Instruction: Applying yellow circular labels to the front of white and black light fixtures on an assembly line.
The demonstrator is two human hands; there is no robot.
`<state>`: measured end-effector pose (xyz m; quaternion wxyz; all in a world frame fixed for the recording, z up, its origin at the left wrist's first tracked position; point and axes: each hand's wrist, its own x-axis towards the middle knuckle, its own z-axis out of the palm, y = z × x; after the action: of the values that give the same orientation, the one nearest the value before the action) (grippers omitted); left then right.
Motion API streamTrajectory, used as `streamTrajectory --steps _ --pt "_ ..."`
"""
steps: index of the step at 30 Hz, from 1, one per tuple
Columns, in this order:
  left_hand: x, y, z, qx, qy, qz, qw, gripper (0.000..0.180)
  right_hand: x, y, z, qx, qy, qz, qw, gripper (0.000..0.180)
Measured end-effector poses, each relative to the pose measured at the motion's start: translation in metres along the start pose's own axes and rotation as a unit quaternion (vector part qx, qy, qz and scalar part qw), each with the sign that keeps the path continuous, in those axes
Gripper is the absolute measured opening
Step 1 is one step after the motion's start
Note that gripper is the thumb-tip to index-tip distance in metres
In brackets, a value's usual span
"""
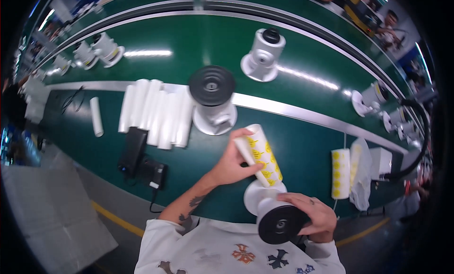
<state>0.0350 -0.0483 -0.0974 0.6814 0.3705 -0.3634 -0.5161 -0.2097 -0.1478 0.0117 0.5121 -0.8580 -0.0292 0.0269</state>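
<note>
My left hand [231,161] is wrapped round a white roll of labels printed with yellow marks [267,156], its thumb on the front and fingers behind. The roll is tilted, its lower end beside a white device with a black round disc [282,225]. My right hand [318,216] grips that device from the right side, near my body. Its white round flange [254,196] points away from me, partly behind the roll's end. Farther off, a similar white device with a ridged black disc [212,87] stands on the bench.
Several white rolls [151,111] lie side by side at left, near a black box-shaped unit [133,148] and cable. Another yellow-marked roll [340,173] and a plastic bag [360,179] lie at right. Similar devices [263,54] stand on the green conveyor [189,42] behind a metal rail.
</note>
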Motion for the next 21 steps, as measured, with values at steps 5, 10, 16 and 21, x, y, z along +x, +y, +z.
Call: streamTrajectory --steps 5,10,16,21 --pt "0.004 0.017 -0.001 0.081 0.022 0.043 0.996 0.047 0.017 0.001 0.001 0.08 0.007 0.027 0.996 0.09" --pt "0.011 0.018 -0.001 0.218 0.037 0.07 0.973 0.021 0.008 0.002 -0.013 0.12 0.019 -0.002 0.993 0.087" --pt "0.028 0.03 0.02 0.275 -0.003 0.233 0.933 0.022 0.061 0.009 -0.034 -0.177 0.358 0.008 0.917 0.041" --pt "0.029 0.031 0.028 0.275 -0.015 0.202 0.94 0.026 0.069 0.026 -0.027 -0.194 0.377 -0.012 0.906 0.034"
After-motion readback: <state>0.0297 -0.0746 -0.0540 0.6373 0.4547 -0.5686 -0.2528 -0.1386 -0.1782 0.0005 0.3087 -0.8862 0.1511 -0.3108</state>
